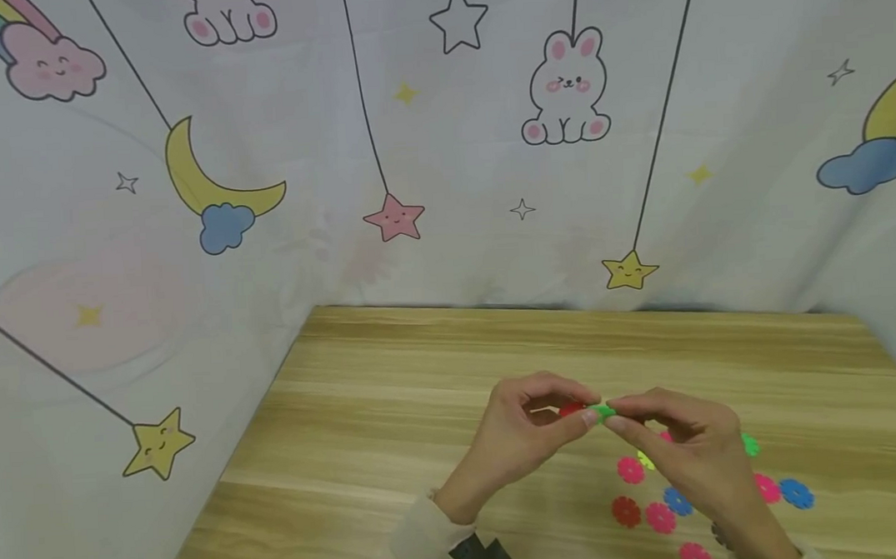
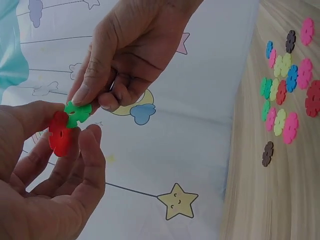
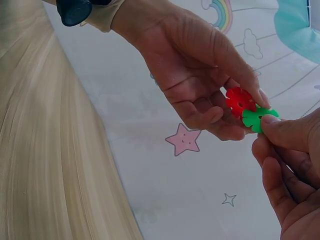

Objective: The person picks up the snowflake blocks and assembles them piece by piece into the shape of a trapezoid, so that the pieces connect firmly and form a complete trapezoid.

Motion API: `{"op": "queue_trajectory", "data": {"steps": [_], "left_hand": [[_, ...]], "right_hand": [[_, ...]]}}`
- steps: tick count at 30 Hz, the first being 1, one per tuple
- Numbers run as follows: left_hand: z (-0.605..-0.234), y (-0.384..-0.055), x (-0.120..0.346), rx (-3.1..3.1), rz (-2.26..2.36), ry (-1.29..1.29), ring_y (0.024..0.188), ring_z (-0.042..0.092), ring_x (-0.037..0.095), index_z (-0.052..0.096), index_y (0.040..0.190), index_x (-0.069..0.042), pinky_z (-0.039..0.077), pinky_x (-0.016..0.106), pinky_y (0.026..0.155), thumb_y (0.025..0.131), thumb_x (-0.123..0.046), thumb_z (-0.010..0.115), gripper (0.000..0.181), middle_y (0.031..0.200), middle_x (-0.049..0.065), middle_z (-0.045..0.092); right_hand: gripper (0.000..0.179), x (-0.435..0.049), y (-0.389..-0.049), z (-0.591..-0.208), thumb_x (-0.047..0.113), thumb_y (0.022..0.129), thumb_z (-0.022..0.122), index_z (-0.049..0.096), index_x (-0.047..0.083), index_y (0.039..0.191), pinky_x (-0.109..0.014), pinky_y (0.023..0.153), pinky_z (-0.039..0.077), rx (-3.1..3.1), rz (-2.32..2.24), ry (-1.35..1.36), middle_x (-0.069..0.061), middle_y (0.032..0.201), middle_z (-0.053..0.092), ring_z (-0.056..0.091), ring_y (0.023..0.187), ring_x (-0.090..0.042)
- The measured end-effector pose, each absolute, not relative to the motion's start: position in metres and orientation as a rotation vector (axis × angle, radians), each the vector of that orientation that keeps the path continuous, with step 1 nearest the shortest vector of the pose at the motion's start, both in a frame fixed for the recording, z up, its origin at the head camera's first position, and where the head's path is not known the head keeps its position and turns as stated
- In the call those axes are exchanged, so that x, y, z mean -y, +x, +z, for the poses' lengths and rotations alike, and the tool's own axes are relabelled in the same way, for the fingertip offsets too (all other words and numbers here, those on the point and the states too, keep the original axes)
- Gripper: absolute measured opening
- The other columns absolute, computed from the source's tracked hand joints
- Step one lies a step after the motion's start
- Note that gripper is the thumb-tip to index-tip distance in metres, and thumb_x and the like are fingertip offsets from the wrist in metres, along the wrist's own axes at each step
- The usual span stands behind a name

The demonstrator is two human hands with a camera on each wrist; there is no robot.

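Over the table my two hands meet at a pair of flower-shaped plastic discs with slotted edges. My left hand (image 1: 525,430) pinches the red disc (image 2: 60,134) near the joint, its other fingers loosely bent behind. Thumb and forefinger of my right hand (image 1: 691,440) grip the green disc (image 3: 256,119). The two discs overlap at their edges, the green one at an angle to the red one. In the head view the fingertips hide most of both.
More flower-shaped discs lie spread on the wooden table (image 1: 392,374) at the right, among them a red disc (image 1: 627,512), a blue disc (image 1: 797,493) and a pink disc (image 1: 661,518). A printed white curtain (image 1: 477,261) stands behind the table and along its sides.
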State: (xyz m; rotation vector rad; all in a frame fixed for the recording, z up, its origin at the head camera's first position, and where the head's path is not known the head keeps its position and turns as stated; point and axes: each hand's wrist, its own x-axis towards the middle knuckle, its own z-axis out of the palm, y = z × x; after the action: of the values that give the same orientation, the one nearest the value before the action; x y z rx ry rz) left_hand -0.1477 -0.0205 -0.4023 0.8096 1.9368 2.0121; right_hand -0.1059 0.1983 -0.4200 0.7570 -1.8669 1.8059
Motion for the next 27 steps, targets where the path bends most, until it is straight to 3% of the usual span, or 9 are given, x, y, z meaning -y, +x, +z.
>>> {"op": "queue_trajectory", "data": {"steps": [12,19,27], "left_hand": [[-0.401,-0.149,0.024,-1.990,2.042,0.806,0.093,0.073,0.001,0.081,0.111,-0.004,0.065,0.023,0.080,0.098,-0.014,0.079,0.016,0.111,0.021,0.079],[-0.401,-0.151,0.025,-1.998,2.047,0.777,0.084,0.073,0.004,0.080,0.114,-0.003,0.066,0.024,0.081,0.100,-0.014,0.076,0.018,0.113,0.023,0.078],[-0.402,-0.152,0.026,-2.000,2.052,0.787,0.085,0.074,0.005,0.079,0.115,-0.002,0.066,0.027,0.081,0.101,-0.013,0.075,0.018,0.113,0.024,0.078]], "right_hand": [[0.030,-0.208,-0.104,-0.420,-0.029,0.085,0.069,0.077,-0.011,0.108,-0.019,0.087,0.063,1.932,1.803,0.663,-0.003,0.100,0.084,0.079,0.089,-0.011],[0.023,-0.225,-0.104,-0.422,-0.014,0.091,0.076,0.079,-0.001,0.110,-0.015,0.088,0.061,2.250,1.594,0.371,0.009,0.100,0.082,0.078,0.091,-0.005],[0.023,-0.240,-0.111,-0.439,-0.002,0.095,0.079,0.079,0.005,0.116,-0.008,0.090,0.057,2.346,1.459,0.233,0.015,0.105,0.081,0.075,0.094,-0.002]]}}
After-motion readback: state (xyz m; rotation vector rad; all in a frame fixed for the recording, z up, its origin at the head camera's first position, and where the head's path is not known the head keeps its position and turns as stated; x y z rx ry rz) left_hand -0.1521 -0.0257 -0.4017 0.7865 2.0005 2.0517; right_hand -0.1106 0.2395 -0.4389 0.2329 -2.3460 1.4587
